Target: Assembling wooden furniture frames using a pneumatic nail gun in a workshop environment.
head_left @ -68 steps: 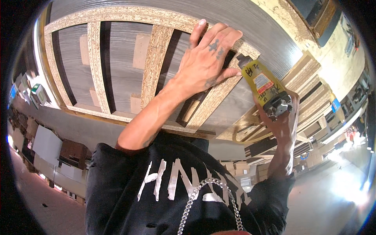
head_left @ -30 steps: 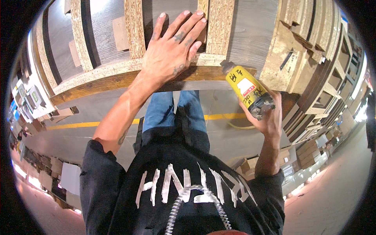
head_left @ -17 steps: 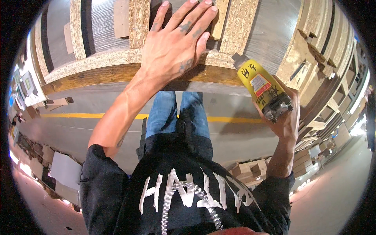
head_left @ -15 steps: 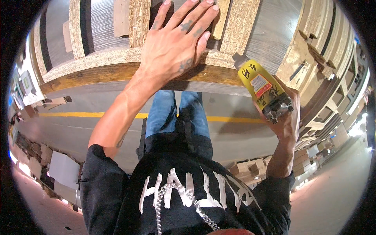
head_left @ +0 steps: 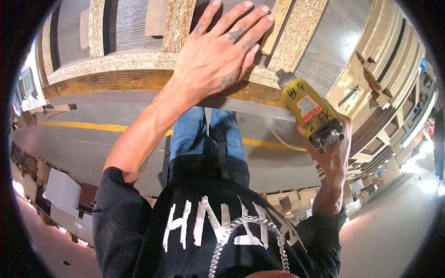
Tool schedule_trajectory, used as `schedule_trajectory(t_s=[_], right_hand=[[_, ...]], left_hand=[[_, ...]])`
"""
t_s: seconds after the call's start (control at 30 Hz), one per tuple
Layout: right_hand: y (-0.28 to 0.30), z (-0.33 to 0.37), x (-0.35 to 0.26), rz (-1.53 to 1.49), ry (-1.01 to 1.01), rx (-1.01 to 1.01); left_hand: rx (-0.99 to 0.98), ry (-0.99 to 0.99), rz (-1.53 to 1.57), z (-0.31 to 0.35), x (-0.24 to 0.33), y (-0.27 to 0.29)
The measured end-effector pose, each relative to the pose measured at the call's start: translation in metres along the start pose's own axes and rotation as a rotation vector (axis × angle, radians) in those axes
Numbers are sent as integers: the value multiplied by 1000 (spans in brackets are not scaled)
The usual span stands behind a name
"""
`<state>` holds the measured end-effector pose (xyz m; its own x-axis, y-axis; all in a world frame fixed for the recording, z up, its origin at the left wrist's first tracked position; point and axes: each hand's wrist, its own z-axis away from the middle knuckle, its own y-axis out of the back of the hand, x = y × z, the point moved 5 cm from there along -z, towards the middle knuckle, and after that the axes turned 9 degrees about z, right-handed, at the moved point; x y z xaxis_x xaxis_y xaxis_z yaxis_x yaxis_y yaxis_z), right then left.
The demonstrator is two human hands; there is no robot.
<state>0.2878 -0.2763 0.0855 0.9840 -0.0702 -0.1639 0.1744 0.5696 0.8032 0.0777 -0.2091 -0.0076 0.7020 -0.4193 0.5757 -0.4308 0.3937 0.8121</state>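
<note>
My left hand (head_left: pixel 213 55) lies palm down on a wooden frame, its fingers stretched out and a little apart. It rests over the front chipboard rail (head_left: pixel 116 65) and reaches onto the slats behind. My right hand (head_left: pixel 336 139) is wrapped round a yellow and black pneumatic staple gun (head_left: pixel 308 106); the grip is mostly hidden under the gun's body. The gun's dark nose points away from me, over the rail close to a chipboard slat (head_left: pixel 296 39). Whether the nose touches the wood, I cannot tell.
A grey wood-grain panel (head_left: pixel 132 28) shows between the slats. A dark pen-like object (head_left: pixel 348 96) lies on boards at the right, near stacked wooden frames (head_left: pixel 394 92). A pale hose (head_left: pixel 283 140) hangs left of my right wrist. Cardboard boxes (head_left: pixel 296 199) stand behind me.
The view has shifted, so the frame and left hand appear farther right. Relative to the frame, the staple gun sits slightly farther left. A pale hose has come into sight.
</note>
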Motion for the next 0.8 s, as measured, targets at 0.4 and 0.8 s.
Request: schedule_trajectory(t_s=[0.4,0.8], right_hand=[[9,-19,-10,-134,206,-46],[6,-18,-17,-196,50,-168]], left_hand=[[-23,18,31,-1,-2,-2],[-37,25,32,0,0,-1]])
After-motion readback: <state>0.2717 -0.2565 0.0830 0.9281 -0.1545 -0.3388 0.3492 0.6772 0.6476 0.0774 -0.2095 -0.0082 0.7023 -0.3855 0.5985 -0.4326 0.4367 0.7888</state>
